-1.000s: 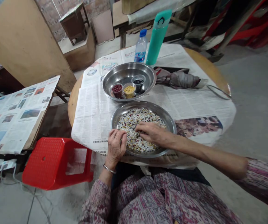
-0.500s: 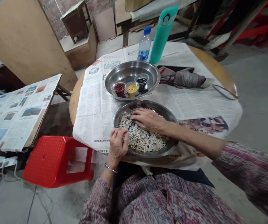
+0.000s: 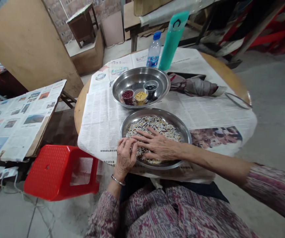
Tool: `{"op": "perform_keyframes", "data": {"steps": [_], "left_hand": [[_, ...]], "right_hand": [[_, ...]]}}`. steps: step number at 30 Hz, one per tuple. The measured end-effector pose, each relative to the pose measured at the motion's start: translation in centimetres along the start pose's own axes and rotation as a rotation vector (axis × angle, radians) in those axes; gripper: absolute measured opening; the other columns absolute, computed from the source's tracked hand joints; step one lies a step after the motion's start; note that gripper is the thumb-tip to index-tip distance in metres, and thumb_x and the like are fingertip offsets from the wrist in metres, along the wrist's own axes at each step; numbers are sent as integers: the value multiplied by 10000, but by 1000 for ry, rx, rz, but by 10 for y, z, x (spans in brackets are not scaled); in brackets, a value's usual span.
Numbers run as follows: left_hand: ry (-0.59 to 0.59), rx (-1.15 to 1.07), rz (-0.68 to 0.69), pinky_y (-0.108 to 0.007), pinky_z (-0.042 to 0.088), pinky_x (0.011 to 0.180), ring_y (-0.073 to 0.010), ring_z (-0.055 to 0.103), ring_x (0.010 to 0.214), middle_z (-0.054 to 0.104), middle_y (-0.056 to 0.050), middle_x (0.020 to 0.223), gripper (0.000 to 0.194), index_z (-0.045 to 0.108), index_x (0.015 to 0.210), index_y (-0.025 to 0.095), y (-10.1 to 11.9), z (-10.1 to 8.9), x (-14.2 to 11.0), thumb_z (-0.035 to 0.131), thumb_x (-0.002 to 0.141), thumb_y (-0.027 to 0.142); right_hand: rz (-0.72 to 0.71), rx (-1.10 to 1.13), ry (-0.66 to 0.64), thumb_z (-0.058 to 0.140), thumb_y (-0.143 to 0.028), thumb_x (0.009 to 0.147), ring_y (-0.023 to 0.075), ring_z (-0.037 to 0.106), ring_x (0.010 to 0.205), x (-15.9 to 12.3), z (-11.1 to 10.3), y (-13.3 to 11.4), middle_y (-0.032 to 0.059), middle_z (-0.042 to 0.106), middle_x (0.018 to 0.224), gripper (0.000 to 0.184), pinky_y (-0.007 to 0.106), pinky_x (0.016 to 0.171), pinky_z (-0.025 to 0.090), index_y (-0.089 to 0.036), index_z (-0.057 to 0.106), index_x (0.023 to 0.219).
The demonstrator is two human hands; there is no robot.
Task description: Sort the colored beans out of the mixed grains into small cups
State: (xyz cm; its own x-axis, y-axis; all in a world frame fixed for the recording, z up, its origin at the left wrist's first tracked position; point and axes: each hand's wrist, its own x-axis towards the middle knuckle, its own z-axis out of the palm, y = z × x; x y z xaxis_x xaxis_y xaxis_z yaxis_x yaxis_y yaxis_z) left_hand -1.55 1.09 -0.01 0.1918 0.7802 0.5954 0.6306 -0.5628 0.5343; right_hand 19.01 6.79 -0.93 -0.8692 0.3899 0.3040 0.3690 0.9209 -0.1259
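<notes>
While the right hand (image 3: 157, 145) lies palm down on the mixed grains (image 3: 154, 127) in the near steel basin (image 3: 186, 135), its fingers spread wide, the left hand (image 3: 127, 153) sits at the left rim, fingers curled narrow (whether they pinch anything cannot be told). Beyond, three cups of red (image 3: 127, 96), yellow (image 3: 141, 96) and black beans (image 3: 150, 88) stand in another basin (image 3: 132, 77).
</notes>
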Motion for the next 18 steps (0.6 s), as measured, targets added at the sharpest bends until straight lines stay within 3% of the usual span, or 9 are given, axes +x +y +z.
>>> {"op": "perform_keyframes", "data": {"steps": [5, 10, 13, 18], "left_hand": [[9, 21, 8, -393, 547, 943, -203, 688, 935, 737, -74, 974, 172, 631, 1064, 194, 1, -1, 1, 460, 1073, 214], [10, 30, 7, -387, 552, 922, -198, 686, 904, 731, -69, 945, 171, 628, 1053, 193, 0, 0, 0, 462, 1075, 230], [15, 19, 8, -393, 553, 927, -200, 685, 911, 730, -70, 949, 169, 629, 1061, 193, -1, 1, 0, 464, 1072, 227], [9, 24, 3, -410, 550, 977, -219, 678, 1025, 726, -87, 1027, 169, 634, 1060, 201, -1, 1, 0, 466, 1066, 220]], "right_hand": [[81, -47, 19, 467, -481, 1047, 326, 370, 1542, 11, 17, 22, 92, 520, 1602, 562, 652, 1230, 261, -260, 456, 1563], [351, -119, 89, 379, -440, 1066, 354, 356, 1550, 5, 20, 31, 147, 431, 1653, 620, 684, 1203, 287, -229, 309, 1645], [264, -90, 78, 393, -501, 1060, 347, 344, 1557, 5, 23, 21, 149, 448, 1643, 671, 673, 1222, 273, -207, 285, 1654], [58, -14, 34, 439, -519, 1051, 298, 362, 1552, 16, 28, 5, 110, 491, 1622, 639, 630, 1270, 225, -215, 383, 1610]]}}
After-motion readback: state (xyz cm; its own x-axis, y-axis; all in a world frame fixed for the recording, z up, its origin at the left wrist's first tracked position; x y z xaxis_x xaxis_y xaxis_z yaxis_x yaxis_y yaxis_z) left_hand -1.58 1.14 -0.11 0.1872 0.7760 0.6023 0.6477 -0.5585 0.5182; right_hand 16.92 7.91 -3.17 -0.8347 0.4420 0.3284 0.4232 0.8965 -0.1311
